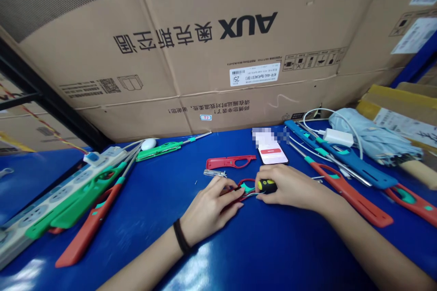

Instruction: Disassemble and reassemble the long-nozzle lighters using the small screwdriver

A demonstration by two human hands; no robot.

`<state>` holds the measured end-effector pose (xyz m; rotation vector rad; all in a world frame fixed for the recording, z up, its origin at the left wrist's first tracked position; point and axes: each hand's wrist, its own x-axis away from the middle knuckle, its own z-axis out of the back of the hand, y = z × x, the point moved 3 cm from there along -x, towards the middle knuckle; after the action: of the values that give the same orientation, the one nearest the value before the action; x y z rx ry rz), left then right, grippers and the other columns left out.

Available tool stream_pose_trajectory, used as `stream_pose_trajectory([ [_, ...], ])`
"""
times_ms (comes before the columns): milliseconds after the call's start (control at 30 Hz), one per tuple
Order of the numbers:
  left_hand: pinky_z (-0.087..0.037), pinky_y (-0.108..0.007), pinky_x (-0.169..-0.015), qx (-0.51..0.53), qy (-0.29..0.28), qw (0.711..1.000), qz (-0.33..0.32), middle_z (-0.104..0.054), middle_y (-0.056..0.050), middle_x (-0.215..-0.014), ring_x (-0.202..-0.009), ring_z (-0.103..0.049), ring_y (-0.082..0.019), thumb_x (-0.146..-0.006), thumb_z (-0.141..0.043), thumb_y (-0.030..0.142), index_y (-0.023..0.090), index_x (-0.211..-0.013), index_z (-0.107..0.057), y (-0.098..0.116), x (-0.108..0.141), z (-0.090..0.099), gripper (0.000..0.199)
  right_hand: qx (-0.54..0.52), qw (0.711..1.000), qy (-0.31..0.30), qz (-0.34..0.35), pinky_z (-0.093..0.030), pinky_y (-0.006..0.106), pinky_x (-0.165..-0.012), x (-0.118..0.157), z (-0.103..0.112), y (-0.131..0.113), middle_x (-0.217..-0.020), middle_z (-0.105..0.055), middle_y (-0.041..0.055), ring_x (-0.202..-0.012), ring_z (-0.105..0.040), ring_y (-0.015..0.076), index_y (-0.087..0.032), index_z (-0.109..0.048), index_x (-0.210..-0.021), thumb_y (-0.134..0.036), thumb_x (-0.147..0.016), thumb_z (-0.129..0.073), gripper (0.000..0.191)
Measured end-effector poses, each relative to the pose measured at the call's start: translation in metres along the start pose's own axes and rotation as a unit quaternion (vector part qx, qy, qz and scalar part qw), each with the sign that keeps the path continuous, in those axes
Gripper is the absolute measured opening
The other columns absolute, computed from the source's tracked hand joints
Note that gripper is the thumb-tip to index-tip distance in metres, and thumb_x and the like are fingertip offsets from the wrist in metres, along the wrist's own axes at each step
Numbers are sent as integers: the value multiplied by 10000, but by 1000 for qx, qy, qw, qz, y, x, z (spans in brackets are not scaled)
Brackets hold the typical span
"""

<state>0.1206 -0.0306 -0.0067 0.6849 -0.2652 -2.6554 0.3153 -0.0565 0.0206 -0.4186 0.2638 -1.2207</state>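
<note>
My left hand (pixel 213 204) is closed on an opened red gas lighter (pixel 251 182), holding it against the table. A teal trigger and a thin wire show in the lighter. My right hand (pixel 287 186) grips the yellow-and-black handle of a screwdriver (pixel 266 186) at the lighter's right part; the screwdriver's tip is hidden. Just beyond my hands lies a loose red casing half (pixel 228 162). Between it and my left hand is a clear fuel tank (pixel 213 173). A tiny screw-like piece (pixel 195 182) lies to the left.
A phone (pixel 273 155) lies behind my right hand. On the left are a power strip (pixel 54 195), green lighters (pixel 78 204) and an orange lighter (pixel 88 232). Blue lighters (pixel 362 163), orange ones (pixel 355 195) and a folded umbrella (pixel 372 132) lie right. A large carton (pixel 205 77) stands behind.
</note>
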Motion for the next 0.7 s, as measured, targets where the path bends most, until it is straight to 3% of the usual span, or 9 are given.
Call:
stream_pose_trajectory([
  [200, -574, -333, -777, -34, -5, 999, -26, -630, -88, -1137, -997, -579, -206, -914, -498, 245, 183, -1164, -595, 4, 0, -1, 275, -10, 1000, 0, 1, -388, 251, -646, 0, 2, -2, -838, -661, 21, -740, -596, 177, -213, -669, -767, -223, -732, -587, 90],
  [700, -576, -322, -793, -37, -9, 999, -35, -660, -81, -1110, -993, -592, -196, -922, -483, 233, 160, -1171, -583, 4, 0, -3, 278, -8, 1000, 24, 17, -396, 248, -659, -1, 5, 0, -831, -682, 7, -749, -609, 171, -217, -663, -760, -175, -743, -578, 97],
])
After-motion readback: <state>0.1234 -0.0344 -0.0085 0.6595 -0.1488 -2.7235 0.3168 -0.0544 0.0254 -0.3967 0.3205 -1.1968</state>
